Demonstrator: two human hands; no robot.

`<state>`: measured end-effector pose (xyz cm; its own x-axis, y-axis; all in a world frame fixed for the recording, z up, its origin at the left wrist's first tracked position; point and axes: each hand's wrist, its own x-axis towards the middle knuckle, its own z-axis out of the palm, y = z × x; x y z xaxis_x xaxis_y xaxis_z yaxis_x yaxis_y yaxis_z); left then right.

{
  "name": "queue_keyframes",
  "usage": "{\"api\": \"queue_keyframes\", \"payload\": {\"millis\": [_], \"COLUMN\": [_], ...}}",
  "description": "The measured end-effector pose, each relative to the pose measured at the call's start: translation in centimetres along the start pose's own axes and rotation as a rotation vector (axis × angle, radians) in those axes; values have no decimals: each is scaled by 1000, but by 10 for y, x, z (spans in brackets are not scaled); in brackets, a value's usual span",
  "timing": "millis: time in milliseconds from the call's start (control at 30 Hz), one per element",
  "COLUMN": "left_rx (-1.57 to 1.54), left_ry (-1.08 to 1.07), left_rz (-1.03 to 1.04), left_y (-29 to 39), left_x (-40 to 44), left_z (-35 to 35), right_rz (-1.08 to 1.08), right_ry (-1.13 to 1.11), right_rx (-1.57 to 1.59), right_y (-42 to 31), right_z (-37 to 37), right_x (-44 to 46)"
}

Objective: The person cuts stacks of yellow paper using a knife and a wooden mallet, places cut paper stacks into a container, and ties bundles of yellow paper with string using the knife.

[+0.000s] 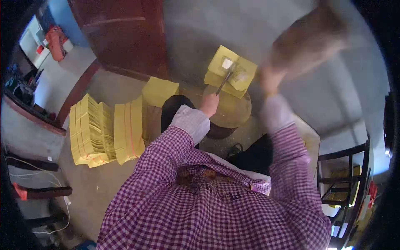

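My left hand is closed around the lower end of a slim dark metal punch. Its far end meets a stack of yellow paper, where a pale square and a greyish marked patch show. The paper rests on a round wooden block. Raised to the right of the block, my right hand grips a thick brown wooden mallet. Motion smears both the mallet and the fingers, and the mallet is well apart from the punch.
Bundles of yellow paper tied with red string stand on the floor at left, beside another bundle and a yellow stack. A dark wooden chair is at right. A white cable lies at lower left.
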<state>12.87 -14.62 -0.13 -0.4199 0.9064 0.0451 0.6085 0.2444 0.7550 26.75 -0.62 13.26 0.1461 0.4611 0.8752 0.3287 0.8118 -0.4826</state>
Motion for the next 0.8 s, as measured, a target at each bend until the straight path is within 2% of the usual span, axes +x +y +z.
{"api": "queue_keyframes", "payload": {"millis": [67, 133, 167, 200, 233, 267, 300, 333, 400, 467, 533, 567, 600, 633, 667, 733, 800], "left_rx": [-9, 26, 171, 164, 113, 65, 22, 21, 25, 62, 106, 101, 100, 108, 165, 216, 93], "left_ry": [93, -1, 58, 80, 13, -17, -34, -51, -18, -22, -6, 38, 105, 112, 83, 73, 201], "left_rz": [51, 46, 237, 246, 116, 3, -36, -53, -15, -31, -28, 46, 122, 124, 188, 280, 271], "left_y": [-6, -16, -24, -19, -24, -23, -16, -16, -13, -11, -12, -13, -14, -26, -43, -40, -49], "left_x": [7, 4, 4, 17, 4, 14, 11, -1, 4, -3, -4, -8, -3, 4, 12, 36, 23], "left_z": [-2, 8, 11, 11, 20, 17, 14, 16, 11, 19, 18, 20, 16, 20, 37, 43, 46], "right_rz": [-222, 685, 663, 611, 605, 759, 368, -32, 312, 598, 334, 51, -94, -14, 185, 965, 820], "right_ry": [-540, -1100, -1088, -1018, -971, -916, -991, -967, -872, -522, -218, -221, -412, -619, -781, -1060, -1035], "right_rx": [-470, -500, -481, -399, -329, -105, -179, -277, 27, 242, 262, -32, -260, -342, -353, -139, 26], "right_y": [16, 40, 45, 25, -2, -32, -22, -13, -80, -112, 5, 26, 31, 41, 41, 6, -4], "right_z": [-52, -73, -58, -55, -71, -68, -66, -65, -54, -47, 1, -6, -37, -66, -81, -77, -77], "right_x": [-89, -98, -78, -39, -22, 8, 29, 50, 97, 99, -5, -50, -95, -129, -132, -75, -29]}}
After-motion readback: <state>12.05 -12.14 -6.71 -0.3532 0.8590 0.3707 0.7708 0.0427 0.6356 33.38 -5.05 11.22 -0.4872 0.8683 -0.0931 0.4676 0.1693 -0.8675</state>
